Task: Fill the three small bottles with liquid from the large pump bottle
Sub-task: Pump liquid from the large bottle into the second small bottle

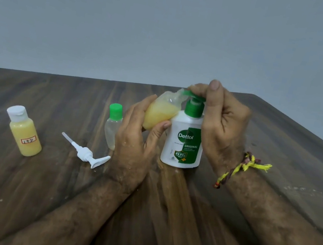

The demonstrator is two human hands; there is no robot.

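Pumping Dettol bottle (small bottle tilted)

Pump bottle in front of me reads "Dettol", "ORIGINAL", "99.99%"; smaller print illegible. Yellow-filled small bottle carries a handwritten label, roughly "17D", uncertain.
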